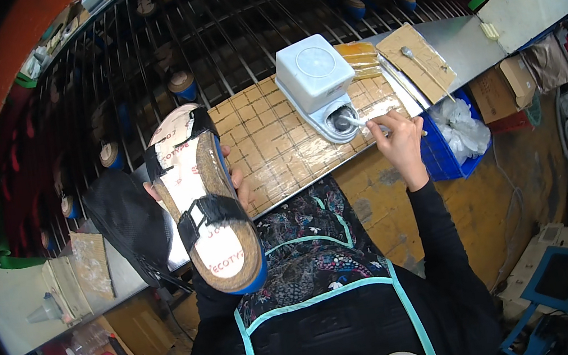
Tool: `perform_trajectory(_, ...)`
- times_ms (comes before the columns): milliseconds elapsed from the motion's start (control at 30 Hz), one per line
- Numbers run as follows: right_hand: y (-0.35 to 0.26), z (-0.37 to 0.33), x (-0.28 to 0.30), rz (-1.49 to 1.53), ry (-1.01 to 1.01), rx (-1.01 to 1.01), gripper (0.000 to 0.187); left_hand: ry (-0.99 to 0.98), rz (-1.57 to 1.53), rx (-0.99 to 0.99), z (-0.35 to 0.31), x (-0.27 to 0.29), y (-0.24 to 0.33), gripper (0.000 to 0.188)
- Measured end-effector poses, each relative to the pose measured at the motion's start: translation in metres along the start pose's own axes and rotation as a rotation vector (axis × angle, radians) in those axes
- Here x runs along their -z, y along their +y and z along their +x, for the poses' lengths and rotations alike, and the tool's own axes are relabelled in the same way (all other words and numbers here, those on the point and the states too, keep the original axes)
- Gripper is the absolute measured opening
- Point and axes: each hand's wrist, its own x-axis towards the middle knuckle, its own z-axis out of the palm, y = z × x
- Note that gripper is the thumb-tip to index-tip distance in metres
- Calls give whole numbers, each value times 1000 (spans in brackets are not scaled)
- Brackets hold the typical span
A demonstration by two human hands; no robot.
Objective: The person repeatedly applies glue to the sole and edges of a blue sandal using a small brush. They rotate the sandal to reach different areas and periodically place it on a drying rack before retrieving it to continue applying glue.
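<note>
So we're looking straight down at a bench [272,143] with a taped, grid-marked top, and our left hand [238,184] is wrapped around a shoe on a last [206,199], gripping it from behind so only the fingertips peek out along its right edge. The shoe is flipped sole-side up, tilted toward us, and sits over the bench's near left edge: pale insole board, black upper pulled over in strips across the toe and the middle, blue showing along the rim. Our right hand [401,141] is pinched shut on a brush [363,121], and the bristle end is dipped down into the round opening of the white glue pot [318,82], which stands on the bench just right of centre, touching nothing but the board under it. The pot has a square white lid block on top and the well in front. Left of the shoe, a black mesh upper [129,224] lies on the bench edge, just beside it. Farther right there's a cardboard sheet [420,60] with a spoon-like tool [421,67] lying on it, and below that a blue crate [444,151] with crumpled clear plastic bags [462,127] in it. Behind the bench runs a wire rack [206,36] with more shoe lasts on it, too dark to make out well.
</note>
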Motion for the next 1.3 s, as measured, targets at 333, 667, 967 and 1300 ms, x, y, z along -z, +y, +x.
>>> perform_trajectory(333, 22, 4, 1, 1133, -565, -802, 20, 729, 646, -181, -3, -8, -40, 94)
perform_trajectory(667, -108, 17, 48, 686, 99, 83, 20, 503, 774, 7, 20, -1, -49, 85)
perform_trajectory(967, -144, 20, 36, 805, 35, 63, 19, 548, 972, -140, -7, -14, -44, 65)
perform_trajectory(1300, -158, 50, 30, 728, 66, 173, 18, 561, 1091, -224, -14, -21, -35, 68)
